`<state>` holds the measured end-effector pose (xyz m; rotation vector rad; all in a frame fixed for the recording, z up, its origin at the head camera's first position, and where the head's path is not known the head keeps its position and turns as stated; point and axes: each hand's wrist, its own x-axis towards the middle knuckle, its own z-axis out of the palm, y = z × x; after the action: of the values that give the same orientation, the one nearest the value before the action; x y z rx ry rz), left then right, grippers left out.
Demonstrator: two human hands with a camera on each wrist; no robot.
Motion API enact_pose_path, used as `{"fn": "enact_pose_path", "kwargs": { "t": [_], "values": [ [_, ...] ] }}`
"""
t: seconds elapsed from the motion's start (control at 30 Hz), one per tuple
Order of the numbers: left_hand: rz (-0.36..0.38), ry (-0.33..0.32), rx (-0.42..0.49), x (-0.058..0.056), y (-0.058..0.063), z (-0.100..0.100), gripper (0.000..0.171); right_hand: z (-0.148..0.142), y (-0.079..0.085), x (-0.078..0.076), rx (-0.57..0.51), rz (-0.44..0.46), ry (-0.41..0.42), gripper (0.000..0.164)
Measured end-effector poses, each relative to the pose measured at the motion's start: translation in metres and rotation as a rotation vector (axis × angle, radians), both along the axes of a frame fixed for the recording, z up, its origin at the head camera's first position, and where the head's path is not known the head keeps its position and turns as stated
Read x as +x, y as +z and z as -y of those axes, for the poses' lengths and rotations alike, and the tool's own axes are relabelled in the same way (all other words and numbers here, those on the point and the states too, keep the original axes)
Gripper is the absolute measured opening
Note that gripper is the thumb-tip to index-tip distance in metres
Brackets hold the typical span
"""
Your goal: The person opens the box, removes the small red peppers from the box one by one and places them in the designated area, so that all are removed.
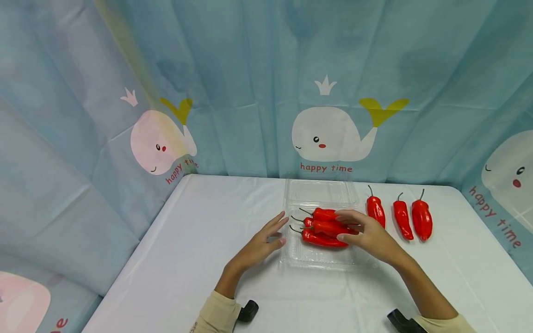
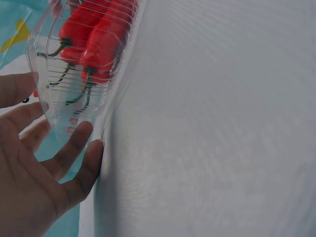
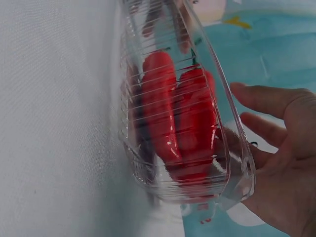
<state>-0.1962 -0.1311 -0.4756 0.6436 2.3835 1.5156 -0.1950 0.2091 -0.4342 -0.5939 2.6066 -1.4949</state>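
Note:
Several glossy red peppers [image 1: 320, 238] with dark green stems lie in a clear plastic clamshell box [image 1: 304, 259], its lid [image 1: 320, 192] folded back behind it. Their stems point left. My left hand [image 1: 256, 249] is at the box's left side, fingers spread and slightly bent; in the left wrist view its fingertips are close to the ribbed wall [image 2: 37, 54], and touch is unclear. My right hand [image 1: 374, 238] reaches over the box's right side, fingers and thumb apart near the peppers' right ends. In the right wrist view some of its fingers show only through the clear wall.
Three loose red peppers, the left one [image 1: 375, 210], the middle one [image 1: 402, 219] and the right one [image 1: 422, 219], lie right of the box on the white-covered table [image 1: 200, 240]. A blue whale-print curtain [image 1: 250, 92] hangs along the table's back and sides.

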Motion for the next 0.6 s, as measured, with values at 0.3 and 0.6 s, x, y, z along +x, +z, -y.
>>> {"fn": "enact_pose_path", "kwargs": {
  "t": [0.3, 0.6],
  "values": [
    [-0.002, -0.001, 0.005, 0.000, 0.000, 0.000, 0.061, 0.007, -0.004, -0.002, 0.017, 0.041, 0.025, 0.062],
    [-0.002, 0.010, -0.004, 0.000, 0.000, 0.000, 0.061, 0.014, -0.006, -0.003, 0.070, 0.072, 0.035, 0.062]
  ]
}}
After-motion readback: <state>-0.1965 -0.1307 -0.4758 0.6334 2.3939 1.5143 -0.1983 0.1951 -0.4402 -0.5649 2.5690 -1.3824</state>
